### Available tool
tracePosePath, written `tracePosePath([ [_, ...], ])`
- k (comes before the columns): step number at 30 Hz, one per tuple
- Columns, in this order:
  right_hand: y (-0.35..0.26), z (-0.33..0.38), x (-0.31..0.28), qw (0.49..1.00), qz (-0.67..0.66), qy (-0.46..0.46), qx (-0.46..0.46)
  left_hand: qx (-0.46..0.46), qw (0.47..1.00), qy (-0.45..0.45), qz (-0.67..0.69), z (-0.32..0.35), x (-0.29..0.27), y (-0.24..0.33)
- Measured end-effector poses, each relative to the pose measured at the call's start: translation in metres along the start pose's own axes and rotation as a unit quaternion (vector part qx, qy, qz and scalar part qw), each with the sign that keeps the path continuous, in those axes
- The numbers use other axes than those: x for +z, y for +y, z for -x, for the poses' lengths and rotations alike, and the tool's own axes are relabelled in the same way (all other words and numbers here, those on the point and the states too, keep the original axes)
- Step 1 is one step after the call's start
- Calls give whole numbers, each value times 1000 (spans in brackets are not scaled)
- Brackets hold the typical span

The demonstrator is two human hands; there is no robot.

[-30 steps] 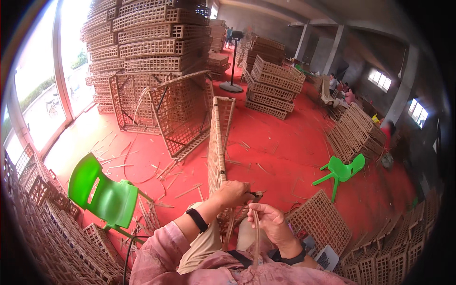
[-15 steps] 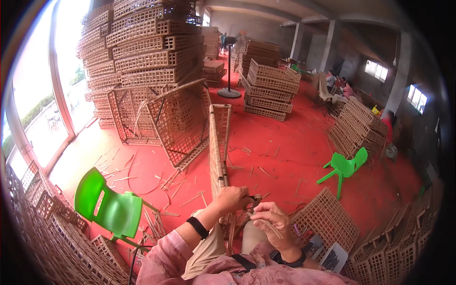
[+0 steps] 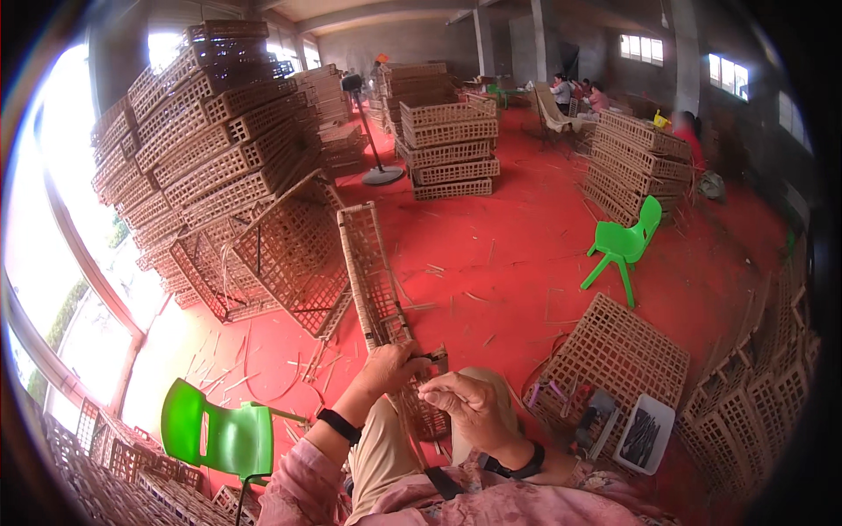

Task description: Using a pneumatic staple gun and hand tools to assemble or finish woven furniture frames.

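Observation:
A long woven cane basket (image 3: pixel 367 263) with lattice sides stands on edge before me, its near end between my knees. My left hand (image 3: pixel 390 366) is closed around its near upper edge, beside a dark wrapped corner. Just to the right, my right hand (image 3: pixel 474 410) is closed in a pinch, thumb and forefinger close to that corner. A thin pale cane strip seems to be in its fingertips, mostly hidden now. The basket's lower end is partly covered by my hands and legs.
Beside my right knee lie a lattice panel (image 3: pixel 614 351), a hammer-like tool (image 3: pixel 596 412) and a white tub (image 3: pixel 624 456) of dark strips. Green chairs stand left (image 3: pixel 232 434) and right (image 3: pixel 624 241). Tall basket stacks (image 3: pixel 210 131) rise behind; people sit far right. Cane scraps litter the red floor.
The view has swung right and tilted, showing more of the tub and tools. My right hand has moved closer to my left at the basket's corner; the strip is less visible.

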State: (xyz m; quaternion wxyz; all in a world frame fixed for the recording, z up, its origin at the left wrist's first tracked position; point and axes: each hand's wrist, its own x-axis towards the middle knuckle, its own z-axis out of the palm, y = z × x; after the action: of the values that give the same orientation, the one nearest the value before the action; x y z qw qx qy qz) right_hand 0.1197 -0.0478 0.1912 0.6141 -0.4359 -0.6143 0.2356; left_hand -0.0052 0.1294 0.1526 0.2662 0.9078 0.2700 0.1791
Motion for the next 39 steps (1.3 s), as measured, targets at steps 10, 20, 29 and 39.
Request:
tracePosePath([
  [10, 5, -14, -19, 995, -51, 82, 20, -5, 998, 57, -11, -23, 19, 5],
  [20, 4, -3, -15, 995, -39, 16, 96, -47, 998, -29, -30, -38, 19, 20],
  [29, 3, 15, -12, 966, 53, 26, 252, 2, 1000, 29, 8, -40, 24, 27],
  [39, 10, 12, 2, 953, 109, 17, 281, 11, 998, 57, 0, -42, 36, 23],
])
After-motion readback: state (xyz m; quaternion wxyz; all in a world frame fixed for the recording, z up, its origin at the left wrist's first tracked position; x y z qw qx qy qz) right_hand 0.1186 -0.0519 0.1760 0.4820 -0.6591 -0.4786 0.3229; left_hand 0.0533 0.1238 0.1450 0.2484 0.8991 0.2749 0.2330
